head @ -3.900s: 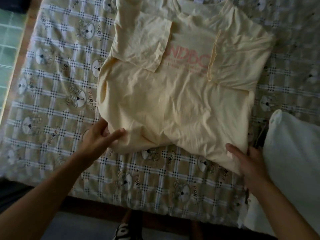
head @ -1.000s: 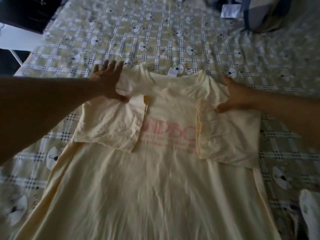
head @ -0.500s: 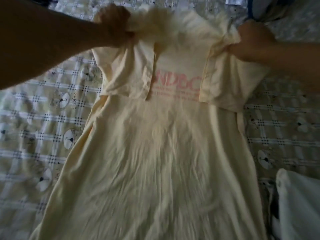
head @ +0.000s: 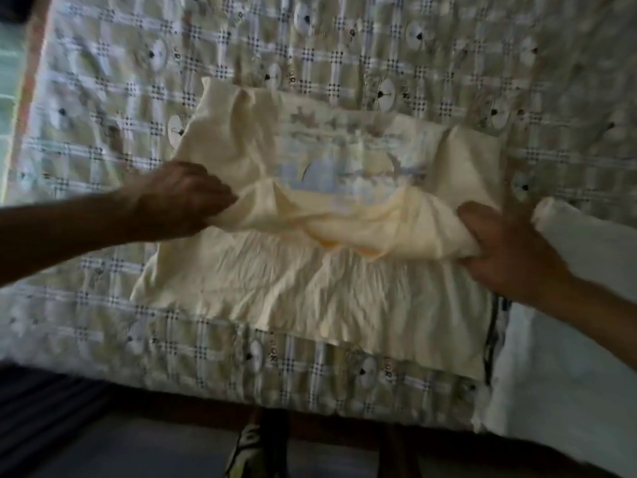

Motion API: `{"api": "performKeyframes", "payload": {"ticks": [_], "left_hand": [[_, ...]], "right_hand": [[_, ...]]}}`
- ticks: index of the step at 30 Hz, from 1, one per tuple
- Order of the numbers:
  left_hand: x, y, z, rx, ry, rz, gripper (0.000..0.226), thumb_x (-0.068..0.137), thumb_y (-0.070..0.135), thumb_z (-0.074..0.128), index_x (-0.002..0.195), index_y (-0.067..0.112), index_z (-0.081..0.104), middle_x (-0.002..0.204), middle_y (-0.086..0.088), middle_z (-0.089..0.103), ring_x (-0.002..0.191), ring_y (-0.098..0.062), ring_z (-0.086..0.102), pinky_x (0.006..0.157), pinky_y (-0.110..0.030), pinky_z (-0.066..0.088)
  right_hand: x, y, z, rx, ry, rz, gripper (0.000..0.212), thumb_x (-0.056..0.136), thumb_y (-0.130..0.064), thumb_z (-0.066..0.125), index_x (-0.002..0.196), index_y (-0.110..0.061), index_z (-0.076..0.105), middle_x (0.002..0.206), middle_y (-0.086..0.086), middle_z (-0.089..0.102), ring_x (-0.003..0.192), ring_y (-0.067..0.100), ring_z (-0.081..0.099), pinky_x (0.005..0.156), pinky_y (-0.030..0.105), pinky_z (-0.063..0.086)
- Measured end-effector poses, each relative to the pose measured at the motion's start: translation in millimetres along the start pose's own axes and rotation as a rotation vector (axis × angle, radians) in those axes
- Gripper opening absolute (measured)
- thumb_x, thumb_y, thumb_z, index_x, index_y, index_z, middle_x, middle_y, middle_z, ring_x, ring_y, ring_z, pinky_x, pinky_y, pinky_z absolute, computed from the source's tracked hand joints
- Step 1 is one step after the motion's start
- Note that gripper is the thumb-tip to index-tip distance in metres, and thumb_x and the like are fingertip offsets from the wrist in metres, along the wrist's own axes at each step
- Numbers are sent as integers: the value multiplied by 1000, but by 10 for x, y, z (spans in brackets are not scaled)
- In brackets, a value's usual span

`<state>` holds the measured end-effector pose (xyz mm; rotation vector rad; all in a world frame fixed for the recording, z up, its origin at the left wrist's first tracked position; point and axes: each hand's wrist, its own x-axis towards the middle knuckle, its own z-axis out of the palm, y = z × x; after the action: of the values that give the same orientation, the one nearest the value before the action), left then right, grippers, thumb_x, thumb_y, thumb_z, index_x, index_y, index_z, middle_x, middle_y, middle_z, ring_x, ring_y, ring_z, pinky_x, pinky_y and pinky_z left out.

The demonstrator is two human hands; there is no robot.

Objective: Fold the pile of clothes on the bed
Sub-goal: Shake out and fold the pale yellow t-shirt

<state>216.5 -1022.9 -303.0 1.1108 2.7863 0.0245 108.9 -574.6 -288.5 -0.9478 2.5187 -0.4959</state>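
On the checked, patterned bedsheet point(head: 310, 46) the pale yellow cotton T-shirt point(head: 310, 291) lies half doubled, left hand point(head: 175, 198) and right hand point(head: 506, 246) each gripping an end of its folded-over top edge, which is probably best lowered level onto the hem, then smoothed flat.

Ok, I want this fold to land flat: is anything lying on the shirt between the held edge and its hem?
Nothing visible does. The left hand and right hand grip the folded-over edge of the yellow shirt; below, to the hem, it is wrinkled but bare. The white cloth lies off its right side.
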Motion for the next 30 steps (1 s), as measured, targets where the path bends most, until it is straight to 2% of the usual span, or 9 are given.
{"api": "performKeyframes", "payload": {"ticks": [8,11,14,17,19,23,26,28,30], "left_hand": [[-676,685,570,-141,-236,-150,71,53,2,87,112,20,52,102,-3,63,84,-23,59,75,-40,53],[-825,739,557,-129,-358,-85,68,63,21,85,124,25,55,113,1,62,96,-19,56,85,-40,52],[-921,716,440,-193,-406,-103,42,91,53,49,122,30,66,112,9,69,99,-13,65,88,-37,57],[-687,611,332,-322,-320,-161,39,98,64,30,89,40,60,77,22,58,69,-1,59,70,-29,58],[-394,433,326,-294,-167,-231,33,98,56,35,85,34,56,75,17,52,67,-7,54,66,-27,50],[275,-203,323,-303,202,-906,51,92,53,49,119,11,54,119,-20,54,110,-38,50,85,-52,46],[620,-609,335,-657,301,-1397,67,94,58,53,143,14,39,142,-22,45,129,-40,44,102,-54,42],[759,-782,391,-799,310,-1494,63,96,57,49,142,14,45,141,-19,51,126,-38,50,99,-47,44],[826,-877,430,-785,276,-1459,45,100,44,48,130,12,59,126,-16,60,112,-34,56,88,-39,45]], "right_hand": [[-1085,12,923,-179,-289,-94,36,55,-2,59,78,-24,42,79,0,50,67,22,57,52,23,29],[-1155,-10,948,-270,-365,-112,32,59,-6,75,76,-25,55,78,-4,53,70,19,56,58,28,39],[-1238,-16,911,-253,-511,-85,20,67,-23,72,75,-34,57,76,-13,56,71,13,60,62,26,38],[-909,-31,652,-81,-407,138,10,81,-38,48,74,-31,47,76,-11,55,72,12,57,60,27,36],[-527,55,434,60,-179,261,14,84,-34,63,83,-28,51,84,-8,53,75,15,55,63,34,46],[341,434,86,120,271,569,53,80,-27,77,124,-15,48,127,12,47,110,29,52,89,40,47],[852,825,-29,373,269,887,77,76,-52,77,134,-16,42,135,12,49,114,31,56,93,41,49],[1000,935,-38,556,162,955,75,73,-63,75,125,-13,54,124,10,62,97,25,64,78,33,52],[1021,970,-58,674,118,918,43,86,-42,72,113,-9,63,108,10,68,80,16,64,66,27,51]]}}
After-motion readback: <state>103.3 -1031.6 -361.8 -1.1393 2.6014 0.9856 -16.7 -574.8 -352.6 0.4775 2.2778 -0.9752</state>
